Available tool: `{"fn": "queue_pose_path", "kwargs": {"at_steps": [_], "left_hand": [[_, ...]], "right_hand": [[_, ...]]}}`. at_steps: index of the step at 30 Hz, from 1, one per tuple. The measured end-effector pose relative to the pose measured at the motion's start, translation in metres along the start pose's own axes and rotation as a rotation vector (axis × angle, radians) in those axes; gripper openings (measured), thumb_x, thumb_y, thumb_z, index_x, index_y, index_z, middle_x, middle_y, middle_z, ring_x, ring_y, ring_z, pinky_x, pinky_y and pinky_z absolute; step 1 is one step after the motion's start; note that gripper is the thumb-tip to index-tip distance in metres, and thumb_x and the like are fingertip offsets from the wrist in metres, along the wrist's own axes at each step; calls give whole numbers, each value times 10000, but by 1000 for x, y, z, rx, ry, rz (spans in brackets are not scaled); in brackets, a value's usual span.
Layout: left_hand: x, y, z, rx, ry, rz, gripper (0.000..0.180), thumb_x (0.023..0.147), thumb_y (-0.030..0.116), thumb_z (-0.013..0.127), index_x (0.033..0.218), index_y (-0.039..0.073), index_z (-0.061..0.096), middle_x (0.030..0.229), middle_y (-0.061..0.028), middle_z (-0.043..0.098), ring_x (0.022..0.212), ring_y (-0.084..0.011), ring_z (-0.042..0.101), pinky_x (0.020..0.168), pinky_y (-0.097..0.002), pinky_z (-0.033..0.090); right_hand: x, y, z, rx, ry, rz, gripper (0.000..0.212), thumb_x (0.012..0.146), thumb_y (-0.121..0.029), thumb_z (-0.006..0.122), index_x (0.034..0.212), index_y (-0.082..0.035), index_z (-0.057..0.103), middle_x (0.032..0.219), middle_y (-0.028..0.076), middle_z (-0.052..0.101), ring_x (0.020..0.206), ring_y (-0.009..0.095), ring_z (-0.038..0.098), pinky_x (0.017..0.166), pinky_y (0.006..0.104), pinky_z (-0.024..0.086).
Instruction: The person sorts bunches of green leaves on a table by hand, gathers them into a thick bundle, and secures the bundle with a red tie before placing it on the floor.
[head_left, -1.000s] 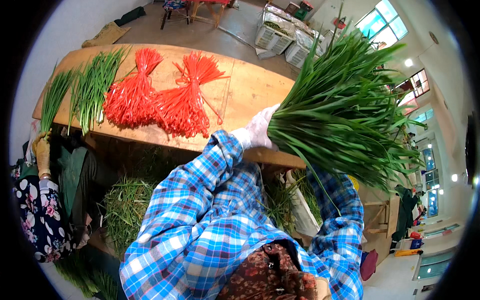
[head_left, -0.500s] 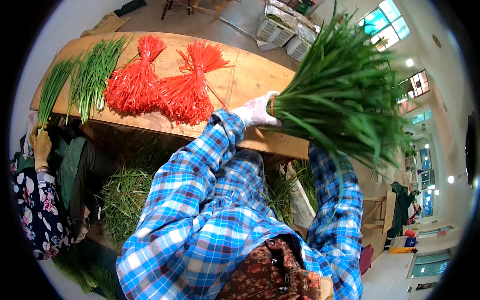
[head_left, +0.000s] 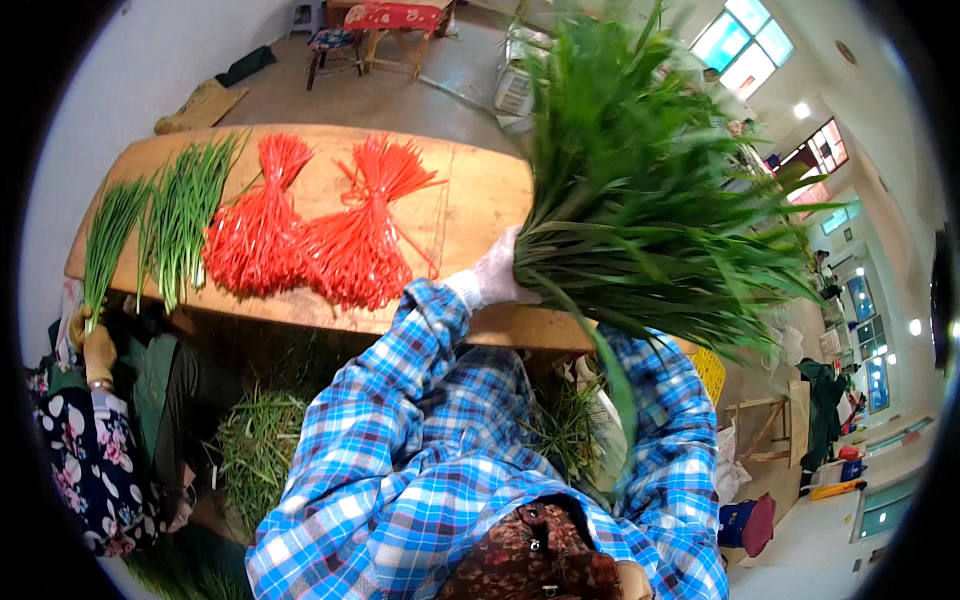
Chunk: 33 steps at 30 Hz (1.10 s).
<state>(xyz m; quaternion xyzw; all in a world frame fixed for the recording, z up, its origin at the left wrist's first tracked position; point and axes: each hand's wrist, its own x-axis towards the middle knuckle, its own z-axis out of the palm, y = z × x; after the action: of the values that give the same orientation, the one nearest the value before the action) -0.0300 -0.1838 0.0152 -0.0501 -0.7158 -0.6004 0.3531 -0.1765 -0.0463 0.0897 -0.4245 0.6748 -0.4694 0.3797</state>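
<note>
In my white-gloved left hand (head_left: 497,272), closed round the stalk end, is a large bundle of garlic chives (head_left: 650,215) with long leaves fanning up and to the right. Those leaves cover my right hand; only its plaid sleeve (head_left: 665,415) shows, so I cannot see what it grips. One long leaf droops beside that sleeve. Left of my left hand, two bunches of red plastic ties (head_left: 362,240) lie on the wooden table (head_left: 485,195).
Two smaller piles of chives (head_left: 185,220) lie at the table's left end. A co-worker's gloved hand (head_left: 98,352) touches the leftmost pile. Loose trimmings (head_left: 262,450) heap below the table edge. Farther off stand a small red-topped table (head_left: 395,15) and a stool (head_left: 335,40).
The chive bundle has swung left and its leaves have spread upward. A red band seen round it earlier no longer shows. My view has tilted, so the table appears lower.
</note>
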Motion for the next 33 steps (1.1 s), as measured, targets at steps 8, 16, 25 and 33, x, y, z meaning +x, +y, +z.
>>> {"fn": "queue_pose_path", "kwargs": {"at_steps": [8,16,25,33], "left_hand": [[-8,45,2,195,71,-104,970,494,193,795,1226,-12,193,1163,-179,365,1101,-267,373,962,-360,302],[-1,42,3,188,24,-164,978,508,151,791,1242,11,158,1195,-156,375,1130,-233,365,974,-344,290],[-2,0,63,-825,330,-313,480,699,133,671,1121,11,475,1041,-71,551,965,-171,511,872,-309,404],[-16,-7,103,-1440,475,-597,349,836,180,530,1115,-13,449,1092,-137,527,1010,-254,512,921,-408,394]], "right_hand": [[12,-1,-6,-298,-104,-34,279,778,-180,574,1021,-44,566,980,105,585,889,181,536,804,300,421],[42,-20,-20,-793,-208,-220,267,767,-176,584,996,-38,583,943,109,606,858,177,552,788,299,429],[68,-29,-42,-1123,-449,-125,254,755,-172,594,968,-32,601,901,114,629,824,172,570,770,297,438],[44,-23,-66,-438,-342,372,118,742,-106,628,840,-41,618,667,2,569,599,83,510,551,228,431]]}}
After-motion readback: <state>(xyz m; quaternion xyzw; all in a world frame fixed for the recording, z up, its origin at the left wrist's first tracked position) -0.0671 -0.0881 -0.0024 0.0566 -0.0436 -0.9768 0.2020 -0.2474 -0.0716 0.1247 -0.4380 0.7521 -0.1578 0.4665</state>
